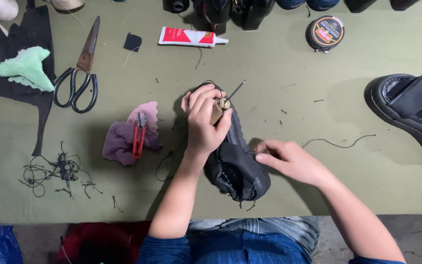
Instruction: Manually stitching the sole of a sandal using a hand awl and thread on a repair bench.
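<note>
The black leather shoe (233, 156) lies far-to-near; the left hand (203, 122) grips a wooden-handled awl (223, 106) at its far end, seemingly touching, while the nearer right hand (289, 159) presses open-fingered against its right side.

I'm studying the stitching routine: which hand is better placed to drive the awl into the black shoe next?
Probably the left hand: it grips the awl over the black shoe. The right hand is empty, pressing the shoe's side.

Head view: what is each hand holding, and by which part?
Left hand holds a sewing awl by its wooden handle. Right hand presses the black shoe at its side, no closed grip.
</note>
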